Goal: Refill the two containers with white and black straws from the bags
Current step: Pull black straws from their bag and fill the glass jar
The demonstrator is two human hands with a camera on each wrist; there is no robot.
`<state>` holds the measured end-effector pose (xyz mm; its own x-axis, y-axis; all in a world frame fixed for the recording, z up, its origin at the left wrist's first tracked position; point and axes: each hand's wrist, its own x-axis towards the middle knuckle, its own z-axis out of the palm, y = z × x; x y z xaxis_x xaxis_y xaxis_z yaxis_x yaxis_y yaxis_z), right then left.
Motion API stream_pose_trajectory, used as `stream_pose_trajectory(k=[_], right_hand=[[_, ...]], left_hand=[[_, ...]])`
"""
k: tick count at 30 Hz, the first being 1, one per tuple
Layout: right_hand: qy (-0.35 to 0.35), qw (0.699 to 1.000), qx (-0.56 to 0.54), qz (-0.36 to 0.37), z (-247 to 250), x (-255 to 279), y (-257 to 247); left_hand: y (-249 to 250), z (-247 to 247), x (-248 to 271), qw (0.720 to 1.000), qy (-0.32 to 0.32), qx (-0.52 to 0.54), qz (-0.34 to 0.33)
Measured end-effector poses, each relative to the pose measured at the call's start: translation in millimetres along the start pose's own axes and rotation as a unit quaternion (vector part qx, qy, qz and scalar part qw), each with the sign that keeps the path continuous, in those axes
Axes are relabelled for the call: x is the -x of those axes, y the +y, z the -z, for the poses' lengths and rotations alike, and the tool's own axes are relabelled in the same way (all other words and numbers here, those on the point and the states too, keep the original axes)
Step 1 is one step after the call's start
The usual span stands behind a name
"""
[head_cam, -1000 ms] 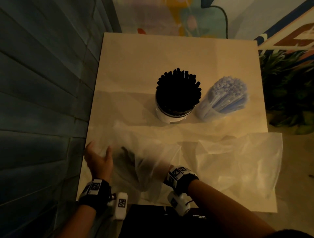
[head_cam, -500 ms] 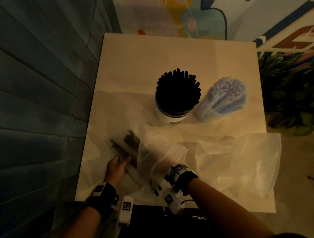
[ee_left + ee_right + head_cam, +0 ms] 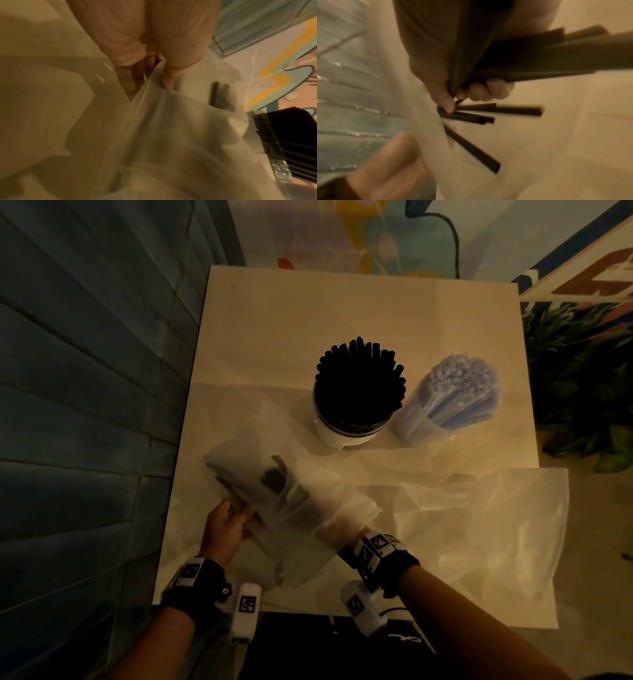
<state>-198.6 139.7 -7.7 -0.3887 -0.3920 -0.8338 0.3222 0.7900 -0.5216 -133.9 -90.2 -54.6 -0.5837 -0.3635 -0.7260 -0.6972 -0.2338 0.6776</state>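
Reaching inside the translucent bag (image 3: 301, 508) at lower centre of the head view, the right hand (image 3: 471, 86) has fingers curled round a bunch of black straws (image 3: 539, 56); left hand (image 3: 224, 529) pinches the bag's edge. Black container (image 3: 358, 392) and white-straw container (image 3: 448, 402), mid-frame, already look packed, so probably just last handfuls left. 2nd bag (image 3: 486, 529) at right looks empty

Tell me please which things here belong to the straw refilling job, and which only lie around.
Belong to the job:
- black straws in right hand
- bag, held by left hand
- black-straw container
- white-straw container
- second bag

Only lying around:
- plant
- painted wall
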Motion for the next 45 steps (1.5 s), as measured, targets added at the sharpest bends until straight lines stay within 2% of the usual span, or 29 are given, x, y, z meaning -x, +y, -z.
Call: stream_pose_trajectory(k=[2,6,8,11,15,17,19,21,23,25,28,30,32,33,35,37,38,39,40,43,45], right_hand=[[-0.006,0.999,-0.031,-0.011,11,6,6],[-0.006,0.997,-0.065,0.039,22,20,14],[-0.024,0.998,-0.042,0.044,33,28,25],[-0.048,0.999,-0.013,0.016,47,42,48],[-0.029,0.999,-0.003,-0.033,61,63,83],[-0.014,0.999,-0.011,-0.049,68,79,100],[0.013,0.998,-0.051,-0.043,74,96,114],[0.046,0.994,-0.101,-0.012,77,110,113],[0.067,0.986,-0.145,0.043,75,116,99],[0.068,0.979,-0.159,0.107,70,115,72],[0.077,0.967,-0.131,0.204,61,101,25],[0.092,0.947,-0.105,0.289,55,89,-6],[0.112,0.912,-0.087,0.384,49,79,-28],[0.131,0.901,-0.078,0.407,47,73,-35],[0.147,0.910,-0.087,0.379,48,66,-39],[0.120,0.928,-0.118,0.333,52,61,-31],[0.110,0.927,-0.164,0.318,54,59,-23],[0.109,0.913,-0.241,0.311,55,60,-17],[0.103,0.885,-0.340,0.301,55,59,-12],[0.055,0.748,-0.618,0.234,52,58,-12],[0.026,0.689,-0.693,0.210,49,59,-20]], left_hand=[[-1,4,-5,1.000,0.020,-0.012,0.001],[-6,12,-14,0.996,0.081,-0.033,0.018],[-11,19,-21,0.992,0.119,-0.036,0.024],[-13,27,-28,0.988,0.145,-0.045,0.042],[-6,31,-27,0.989,0.130,-0.048,0.054],[1,39,-26,0.984,0.158,-0.058,0.052],[14,47,-24,0.969,0.206,-0.135,-0.005],[32,41,-14,0.946,0.224,-0.192,-0.136],[60,13,15,0.956,0.167,-0.109,-0.217],[87,-18,48,0.964,0.035,-0.057,-0.257],[110,-60,92,0.938,-0.201,-0.040,-0.279],[123,-86,116,0.913,-0.292,-0.014,-0.286],[131,-105,132,0.902,-0.315,0.010,-0.296],[136,-111,135,0.909,-0.288,0.025,-0.300],[148,-115,136,0.922,-0.223,0.080,-0.305],[160,-108,128,0.912,-0.214,0.167,-0.307],[168,-103,125,0.901,-0.218,0.202,-0.318],[175,-97,122,0.889,-0.223,0.225,-0.331],[181,-92,121,0.876,-0.232,0.248,-0.342],[186,-90,122,0.859,-0.242,0.256,-0.372],[178,-101,126,0.866,-0.245,0.240,-0.365]])
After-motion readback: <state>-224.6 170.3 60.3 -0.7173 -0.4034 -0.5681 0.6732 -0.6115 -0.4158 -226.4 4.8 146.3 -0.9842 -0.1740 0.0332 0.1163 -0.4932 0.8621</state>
